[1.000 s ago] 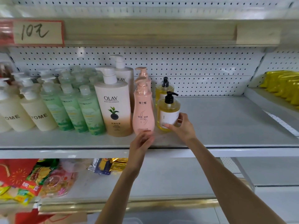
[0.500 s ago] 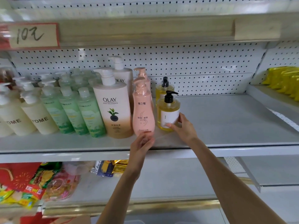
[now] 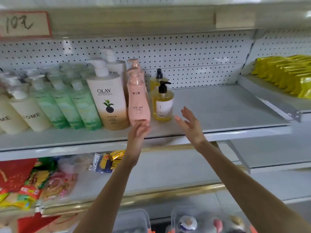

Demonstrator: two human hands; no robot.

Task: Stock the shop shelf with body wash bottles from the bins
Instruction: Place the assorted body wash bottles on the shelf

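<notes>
Yellow bottle (image 3: 162, 105) stands near the shelf (image 3: 218, 106) edge, with bare room to its right. Left hand (image 3: 138, 132), fingers loose, meets the pink bottle (image 3: 138, 101). Right hand (image 3: 191, 125) hovers, fingers spread.

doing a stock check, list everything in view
cream bottles: several, cream, shelf far left
green bottles: three in front, green, left
Olay bottles: two, white-tan, centre
pink bottles: at least two, right of Olay
yellow bottles: two, black pumps, right of pink
yellow packets: stack, side shelf right
price sign: one, red-edged, upper left
snack packets: mixed colours, lower shelf left
bins: two, clear, bottom edge
left hand: open, at pink bottle's base
right hand: open, apart from yellow bottles
</notes>
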